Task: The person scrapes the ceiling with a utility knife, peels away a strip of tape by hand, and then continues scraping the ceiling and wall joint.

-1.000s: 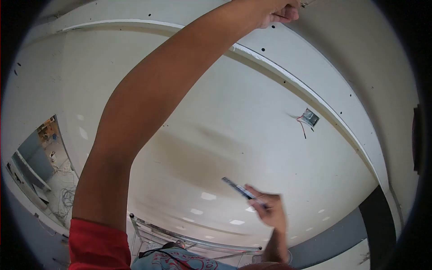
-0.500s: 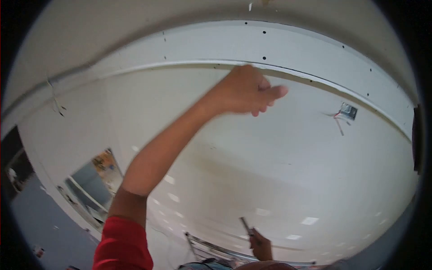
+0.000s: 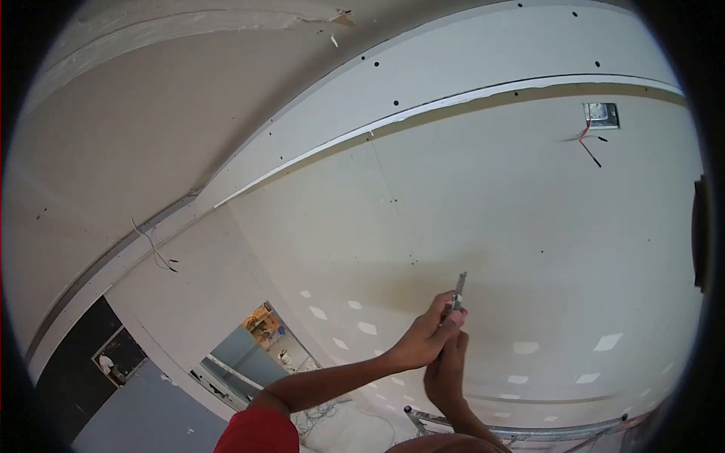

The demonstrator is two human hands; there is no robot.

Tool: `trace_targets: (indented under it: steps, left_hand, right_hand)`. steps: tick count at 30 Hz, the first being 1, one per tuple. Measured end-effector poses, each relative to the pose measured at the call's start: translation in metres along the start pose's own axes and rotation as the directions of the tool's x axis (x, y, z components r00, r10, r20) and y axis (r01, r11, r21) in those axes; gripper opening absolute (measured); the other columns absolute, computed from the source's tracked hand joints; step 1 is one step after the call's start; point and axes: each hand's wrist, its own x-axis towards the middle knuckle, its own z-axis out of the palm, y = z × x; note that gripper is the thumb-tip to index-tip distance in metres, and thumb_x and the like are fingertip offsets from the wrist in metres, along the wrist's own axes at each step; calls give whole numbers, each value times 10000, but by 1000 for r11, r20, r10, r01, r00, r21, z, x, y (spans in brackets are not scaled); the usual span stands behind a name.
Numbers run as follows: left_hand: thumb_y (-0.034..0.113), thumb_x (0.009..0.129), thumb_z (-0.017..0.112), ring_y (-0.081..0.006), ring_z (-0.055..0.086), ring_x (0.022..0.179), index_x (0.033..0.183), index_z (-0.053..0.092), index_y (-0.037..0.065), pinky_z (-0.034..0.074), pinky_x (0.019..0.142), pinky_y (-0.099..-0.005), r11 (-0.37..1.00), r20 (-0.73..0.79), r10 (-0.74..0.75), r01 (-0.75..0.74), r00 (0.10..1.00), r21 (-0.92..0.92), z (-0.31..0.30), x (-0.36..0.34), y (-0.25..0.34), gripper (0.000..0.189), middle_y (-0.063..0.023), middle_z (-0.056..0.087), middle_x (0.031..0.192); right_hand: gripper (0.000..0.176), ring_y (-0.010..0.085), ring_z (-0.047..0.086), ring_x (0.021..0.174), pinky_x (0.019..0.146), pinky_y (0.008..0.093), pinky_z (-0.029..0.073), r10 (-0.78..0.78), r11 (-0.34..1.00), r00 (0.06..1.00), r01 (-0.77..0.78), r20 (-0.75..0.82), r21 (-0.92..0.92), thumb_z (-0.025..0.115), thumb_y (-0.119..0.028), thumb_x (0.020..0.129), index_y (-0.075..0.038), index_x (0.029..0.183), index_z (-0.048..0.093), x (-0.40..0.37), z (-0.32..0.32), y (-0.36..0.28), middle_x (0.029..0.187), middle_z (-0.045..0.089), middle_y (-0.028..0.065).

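My left hand (image 3: 429, 340), at the end of an arm with a red sleeve, is closed with its fingers at a slim grey utility knife (image 3: 459, 290). Just below and against it, my right hand (image 3: 447, 371) is closed round the knife's lower part, which the fingers hide. The knife points up, in front of a pale wall panel (image 3: 498, 219). Above runs a white ledge (image 3: 453, 97) with a rough lower edge and dark screw dots on its face.
An open electrical box (image 3: 602, 115) with loose wires is at the upper right. More wires (image 3: 155, 248) hang at the left. A metal rail (image 3: 521, 433) crosses below my hands. A wall opening (image 3: 249, 349) and a dark doorway (image 3: 79, 355) lie at the lower left.
My left hand has come down from the ledge to the knife. My right hand has risen with the knife, and the two hands now meet. The view has shifted and tilted.
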Motion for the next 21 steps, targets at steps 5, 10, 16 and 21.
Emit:
trace_targets:
  steps: [5,10,16,21]
  left_hand:
    - [315,1120,392,-137,638,857,1189,461,12,528,795,-295,946,-247,5,-85,969,-314,-31,7,7,318,-67,613,949]
    - [278,1125,387,-98,533,666,1091,484,58,475,619,-262,927,-618,314,-375,721,34,-121,34,67,243,-45,583,859]
    - [157,1078,458,-196,542,703,984,576,-29,448,643,-336,480,-462,876,-148,141,865,-239,92,170,240,-107,525,809]
    - [172,1074,485,-230,561,770,1116,603,-31,464,709,-349,191,-194,980,-80,-36,978,-258,119,188,239,-115,540,824]
  right_hand:
    - [808,468,506,1125,953,485,461,-66,987,994,52,91,154,598,80,894,59,1581,172,14,18,-18,1320,423,326]
    - [726,384,555,1219,986,442,503,-50,996,991,41,122,82,703,-4,880,-34,1536,392,26,2,-4,1434,417,251]
    - [514,402,638,1062,900,464,546,366,919,892,-300,264,-258,689,-147,913,-41,1401,567,-76,-29,137,1300,539,241]
    - [592,433,611,1146,1011,495,477,604,733,734,-358,312,-578,580,-514,905,-58,1268,683,-315,-86,356,1190,657,300]
